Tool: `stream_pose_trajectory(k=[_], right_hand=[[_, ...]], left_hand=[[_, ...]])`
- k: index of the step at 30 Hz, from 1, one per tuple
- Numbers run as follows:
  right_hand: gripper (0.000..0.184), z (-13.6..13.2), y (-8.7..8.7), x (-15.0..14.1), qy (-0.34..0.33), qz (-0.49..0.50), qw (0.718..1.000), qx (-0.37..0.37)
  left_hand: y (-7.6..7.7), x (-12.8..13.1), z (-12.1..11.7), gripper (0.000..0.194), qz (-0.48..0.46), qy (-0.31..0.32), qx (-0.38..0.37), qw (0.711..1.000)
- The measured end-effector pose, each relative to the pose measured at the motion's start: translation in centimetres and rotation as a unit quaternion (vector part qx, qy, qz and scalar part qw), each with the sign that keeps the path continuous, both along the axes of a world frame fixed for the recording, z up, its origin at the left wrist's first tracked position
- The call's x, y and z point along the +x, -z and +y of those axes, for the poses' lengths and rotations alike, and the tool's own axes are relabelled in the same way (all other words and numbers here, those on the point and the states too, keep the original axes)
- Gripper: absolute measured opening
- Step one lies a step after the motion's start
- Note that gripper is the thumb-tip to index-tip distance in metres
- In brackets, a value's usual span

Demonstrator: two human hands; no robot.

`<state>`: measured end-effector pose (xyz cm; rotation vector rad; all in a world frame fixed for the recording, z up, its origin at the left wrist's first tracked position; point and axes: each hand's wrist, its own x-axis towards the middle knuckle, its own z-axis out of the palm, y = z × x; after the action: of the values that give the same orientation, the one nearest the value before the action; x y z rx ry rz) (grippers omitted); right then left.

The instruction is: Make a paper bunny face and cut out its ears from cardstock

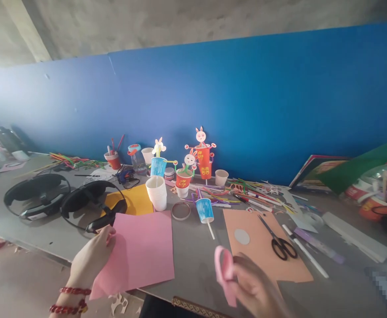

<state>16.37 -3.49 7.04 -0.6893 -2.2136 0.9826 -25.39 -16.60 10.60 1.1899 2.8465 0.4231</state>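
Note:
My left hand (96, 249) pinches the left edge of a pink sheet of paper (147, 249), which lies partly over the table's front edge. In my right hand (251, 282), slightly blurred, is a curled pink paper strip (225, 269) with a looped top. Beside that hand an orange sheet (259, 238) lies flat, bearing a white paper circle (241, 236) and black-handled scissors (281, 247). Between the two sheets a blue-coloured paper cup (205, 210) leans over with a white stick coming out of it. A roll of tape (180, 211) lies near the pink sheet.
White stacked cups (157, 193) stand behind the pink sheet, near red cup figures with rabbit heads (203, 161). Two black headsets (94, 203) sit at left on yellow paper (130, 198). Pens and pipe cleaners (249, 194) are scattered along the blue partition (263, 106).

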Motion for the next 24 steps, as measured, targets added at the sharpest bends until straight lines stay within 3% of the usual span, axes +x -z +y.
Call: stream_pose_trajectory(k=[3,6,10,12,15,20,22,24], right_hand=[[0.017,-1.1,-0.7,-5.9,-0.164,-0.003,0.984,0.061],[0.007,-1.0,0.2,-10.2,-0.265,-0.066,0.953,0.131],[0.016,-0.5,1.6,-14.1,-0.266,-0.132,0.936,0.190],[0.018,-0.4,1.9,-15.3,-0.258,-0.140,0.934,0.205],[0.016,-0.4,1.9,-17.0,-0.256,-0.134,0.929,0.232],[0.013,-0.4,1.6,-19.3,-0.244,-0.120,0.925,0.266],[0.011,-0.4,1.4,-19.7,-0.241,-0.116,0.923,0.276],[0.012,-0.6,1.1,-19.7,-0.237,-0.121,0.919,0.290]], left_hand=[[-0.7,1.7,0.5,0.015,0.052,0.008,-0.052,0.997],[-1.9,2.5,0.7,0.017,0.074,0.014,-0.070,0.995],[-3.0,0.7,0.8,0.022,0.163,-0.003,0.021,0.986],[-3.2,-1.0,0.8,0.026,0.207,0.019,0.046,0.977],[-2.9,-3.1,1.1,0.037,0.171,0.069,0.007,0.983],[-2.5,-5.1,1.0,0.050,0.123,0.094,-0.001,0.988],[-2.8,-6.6,0.6,0.058,0.099,0.095,0.031,0.990],[-3.6,-8.6,0.0,0.065,0.059,0.076,0.132,0.987]])
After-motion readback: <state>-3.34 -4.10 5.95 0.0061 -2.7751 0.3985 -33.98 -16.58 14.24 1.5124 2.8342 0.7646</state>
